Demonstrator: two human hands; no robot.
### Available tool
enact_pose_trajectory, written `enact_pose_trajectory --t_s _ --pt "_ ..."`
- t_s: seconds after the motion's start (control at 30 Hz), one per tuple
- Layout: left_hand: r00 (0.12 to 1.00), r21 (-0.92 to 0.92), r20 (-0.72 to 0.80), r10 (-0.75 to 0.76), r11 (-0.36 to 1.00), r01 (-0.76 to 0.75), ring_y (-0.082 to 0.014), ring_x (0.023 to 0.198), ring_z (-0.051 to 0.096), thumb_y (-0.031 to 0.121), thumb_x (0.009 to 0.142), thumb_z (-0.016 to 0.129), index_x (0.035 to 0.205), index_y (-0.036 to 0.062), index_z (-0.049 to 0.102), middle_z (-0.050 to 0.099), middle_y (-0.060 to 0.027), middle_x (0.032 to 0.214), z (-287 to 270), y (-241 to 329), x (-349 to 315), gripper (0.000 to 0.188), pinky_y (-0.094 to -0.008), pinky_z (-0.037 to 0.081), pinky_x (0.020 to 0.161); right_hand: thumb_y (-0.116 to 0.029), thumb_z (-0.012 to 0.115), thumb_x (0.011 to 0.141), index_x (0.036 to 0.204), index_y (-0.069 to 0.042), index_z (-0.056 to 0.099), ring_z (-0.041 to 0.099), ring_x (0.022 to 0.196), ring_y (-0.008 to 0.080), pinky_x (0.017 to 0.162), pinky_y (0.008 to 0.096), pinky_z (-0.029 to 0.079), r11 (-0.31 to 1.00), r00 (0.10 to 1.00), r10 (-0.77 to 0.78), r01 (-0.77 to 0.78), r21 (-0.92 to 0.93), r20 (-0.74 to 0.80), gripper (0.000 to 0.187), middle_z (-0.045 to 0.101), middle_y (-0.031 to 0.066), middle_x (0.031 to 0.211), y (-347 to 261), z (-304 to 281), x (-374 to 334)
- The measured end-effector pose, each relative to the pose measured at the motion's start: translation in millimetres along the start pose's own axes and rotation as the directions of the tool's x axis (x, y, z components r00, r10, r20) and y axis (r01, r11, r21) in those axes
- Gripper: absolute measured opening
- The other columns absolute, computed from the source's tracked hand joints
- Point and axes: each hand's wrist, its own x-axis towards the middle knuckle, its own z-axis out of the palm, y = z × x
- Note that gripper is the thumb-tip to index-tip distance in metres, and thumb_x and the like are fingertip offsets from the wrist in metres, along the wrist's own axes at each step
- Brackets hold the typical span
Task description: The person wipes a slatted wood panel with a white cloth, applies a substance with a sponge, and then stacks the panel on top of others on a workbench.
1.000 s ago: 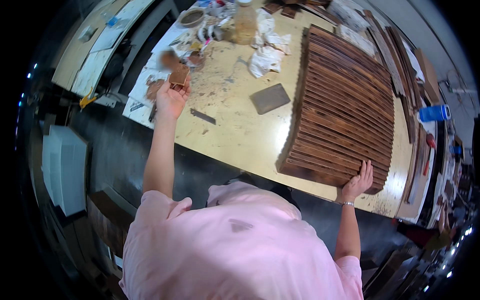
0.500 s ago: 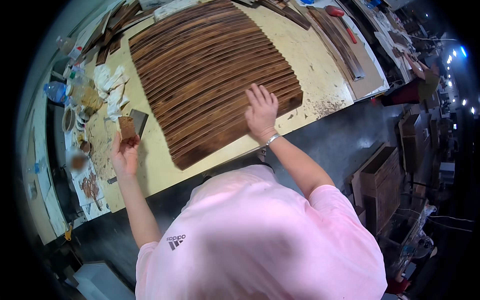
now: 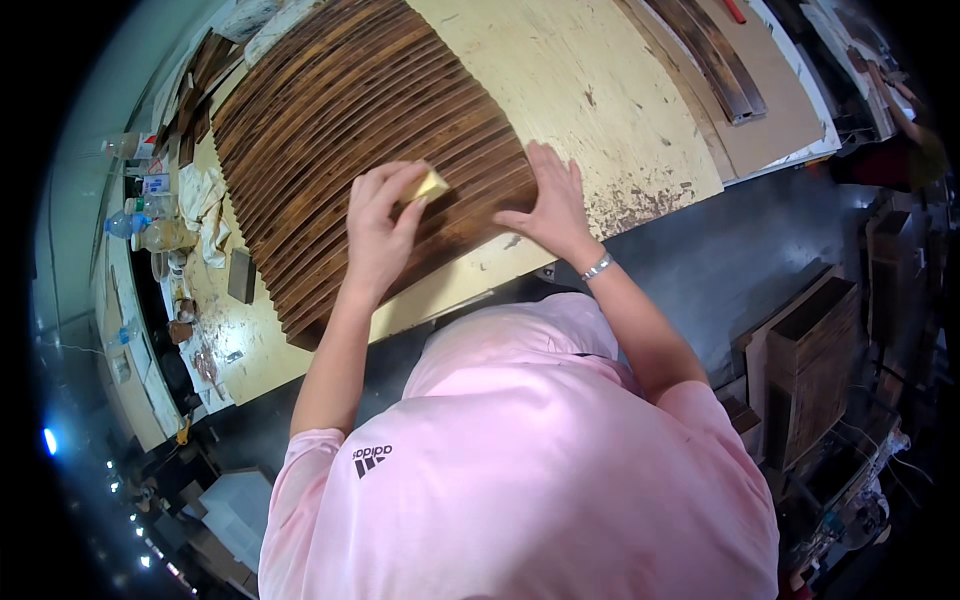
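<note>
A dark brown ribbed wooden panel (image 3: 340,140) lies on the pale, stained tabletop (image 3: 640,120). Over its near part, my left hand (image 3: 380,225) pinches a small yellow sponge-like block (image 3: 430,187), thumb and fingers on either side. The block is at the ribs, though its underside is hidden. At the panel's right end, my right hand (image 3: 556,205) rests with fingers spread and holds nothing. Left of the panel are a dark flat block (image 3: 241,276) and a crumpled white cloth (image 3: 203,205).
Bottles (image 3: 160,235) and small pots line the table's left edge. Wood strips (image 3: 715,65) lie at the far right on brown board. A dark wooden box (image 3: 810,365) stands on the floor to the right. Another person (image 3: 905,150) is at the right rim.
My left hand has come from the table's left side, where it held a brown-faced block, onto the panel. My right hand has shifted to the panel's right end. The view has turned.
</note>
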Motion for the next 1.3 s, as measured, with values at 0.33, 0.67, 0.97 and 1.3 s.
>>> enact_pose_trajectory --t_s 0.33,0.67,0.97,1.3 --pt "0.957 0.159 0.15 0.248 0.949 -0.271 -0.0333 0.108 0.057 -0.006 0.077 0.07 0.115 0.0115 0.071 0.064 -0.011 0.118 85.5 51.4 59.1 0.042 -0.0411 0.05 0.091 -0.06 0.08 0.069 0.146 0.005 0.042 0.035 0.146 0.0288 0.119 0.0527 0.021 0.995 0.996 -0.081 0.083 0.049 -0.045 0.107 0.046 0.018 0.151 10.8 0.8 4.5" --pt "0.977 0.308 0.106 0.187 0.928 -0.211 -0.0338 0.106 0.057 -0.007 0.073 0.066 0.108 0.0128 0.072 0.064 -0.0103 0.116 49.0 48.2 40.5 0.041 -0.0439 0.046 0.091 -0.055 0.083 0.069 0.148 0.004 0.038 0.034 0.146 0.0304 0.12 0.0524 0.019 0.988 0.994 -0.096 0.102 0.119 -0.056 0.109 0.044 0.0189 0.153 13.2 -1.5 4.2" --pt "0.995 0.474 0.097 0.022 0.878 -0.066 -0.0318 0.105 0.059 -0.007 0.07 0.071 0.104 0.011 0.072 0.066 -0.0095 0.112 5.7 7.0 -4.0 0.038 -0.0439 0.047 0.089 -0.053 0.084 0.069 0.151 0.002 0.035 0.032 0.148 0.0296 0.121 0.0514 0.018 0.989 0.995 -0.092 0.094 0.11 -0.029 0.11 0.039 0.018 0.157 18.1 1.4 3.8" --pt "0.982 0.203 0.098 0.164 0.962 -0.181 -0.0309 0.101 0.059 0.002 0.071 0.075 0.104 0.0114 0.071 0.064 -0.0095 0.111 80.8 64.3 26.4 0.035 -0.0434 0.046 0.086 -0.055 0.083 0.069 0.15 0.004 0.037 0.032 0.147 0.0305 0.12 0.0526 0.021 0.976 0.972 -0.215 0.218 -0.022 0.089 0.11 0.041 0.0181 0.155 30.2 -16.1 17.6"
